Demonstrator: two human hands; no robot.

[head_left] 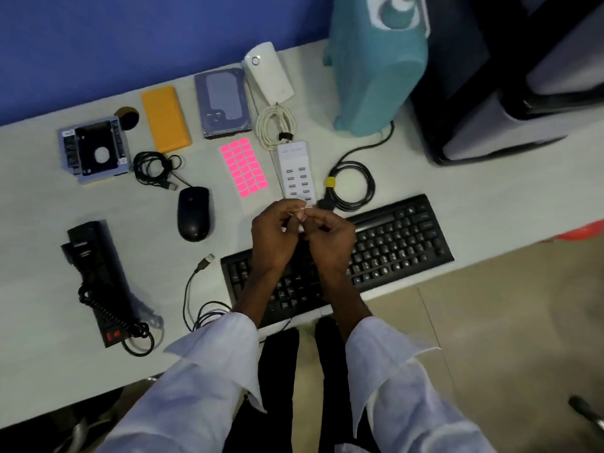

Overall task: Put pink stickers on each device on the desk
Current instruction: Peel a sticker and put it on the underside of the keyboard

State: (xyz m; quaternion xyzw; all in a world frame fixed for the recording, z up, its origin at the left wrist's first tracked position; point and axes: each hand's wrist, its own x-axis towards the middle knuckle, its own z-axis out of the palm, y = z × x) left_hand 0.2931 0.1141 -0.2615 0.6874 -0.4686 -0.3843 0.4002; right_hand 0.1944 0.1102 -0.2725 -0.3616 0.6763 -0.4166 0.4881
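Note:
A sheet of pink stickers point(244, 169) lies flat on the desk between the black mouse point(193, 213) and the white USB hub point(295, 173). My left hand point(273, 235) and my right hand point(330, 235) meet above the black keyboard point(397, 243), fingertips pinched together on something small and pale; I cannot make out what it is. Other devices lie behind: an orange power bank point(166, 118), a hard drive point(225, 103), a white power bank point(269, 72), a drive caddy point(94, 148) and a black power strip point(98, 276) at the left.
A teal bag point(376, 67) stands at the back right beside a black computer case point(510, 93). Coiled cables lie by the hub point(354, 186), the mouse point(152, 168) and the keyboard's left end point(199, 299). The desk's front edge point(490, 253) runs diagonally above the floor.

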